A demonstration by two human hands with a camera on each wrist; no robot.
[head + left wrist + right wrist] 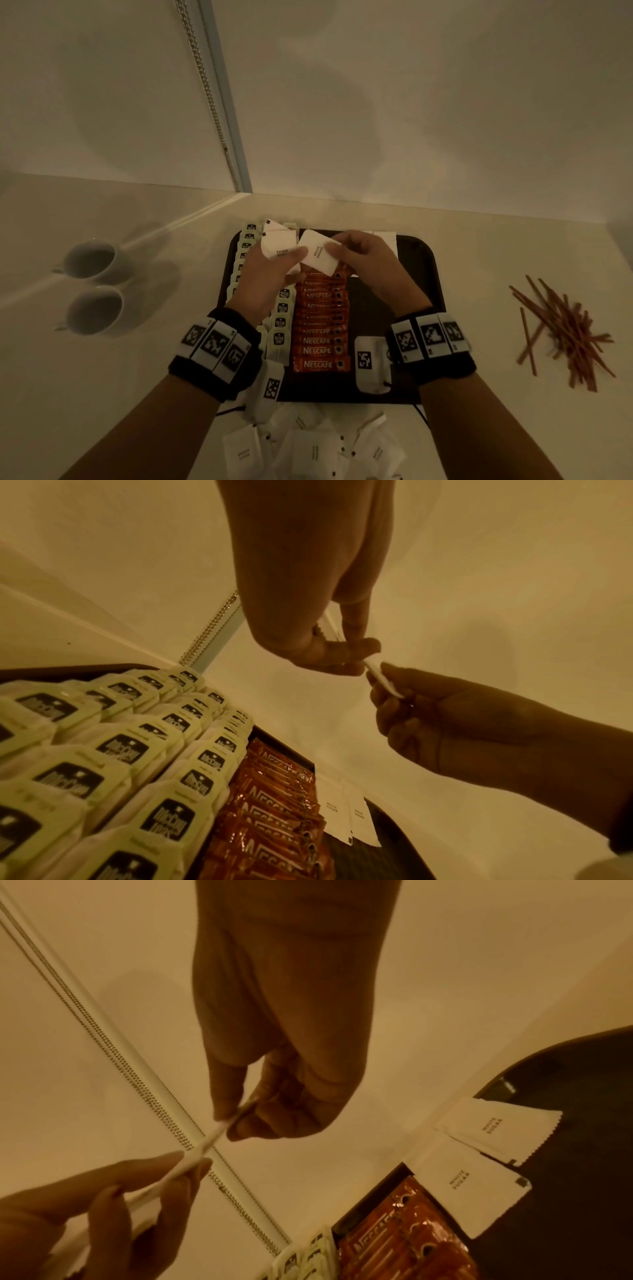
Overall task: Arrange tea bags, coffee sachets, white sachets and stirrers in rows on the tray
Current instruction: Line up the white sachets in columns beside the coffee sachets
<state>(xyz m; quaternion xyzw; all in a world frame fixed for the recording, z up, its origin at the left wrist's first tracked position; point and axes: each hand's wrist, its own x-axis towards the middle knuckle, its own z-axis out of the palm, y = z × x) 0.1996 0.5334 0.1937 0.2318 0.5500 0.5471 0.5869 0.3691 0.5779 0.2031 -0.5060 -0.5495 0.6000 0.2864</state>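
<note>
A black tray (424, 260) holds rows of tea bags (282, 308) on its left and a column of orange coffee sachets (320, 339) beside them. Two white sachets (479, 1175) lie at its far edge. Above the far part of the tray my left hand (274, 270) grips a small fan of white sachets (279, 246). My right hand (359, 260) pinches one white sachet (318, 255) marked WHITE SUGAR; its other end lies under my left thumb. The wrist views show this sachet (383, 681) edge-on, spanning both hands. Brown stirrers (565, 335) lie piled on the counter to the right.
Several loose white sachets (308, 448) lie on the counter before the tray's near edge. Two white cups (92, 258) stand at the left. A wall with a beaded chain (212, 102) rises just behind the tray. The tray's right half (376, 298) is bare.
</note>
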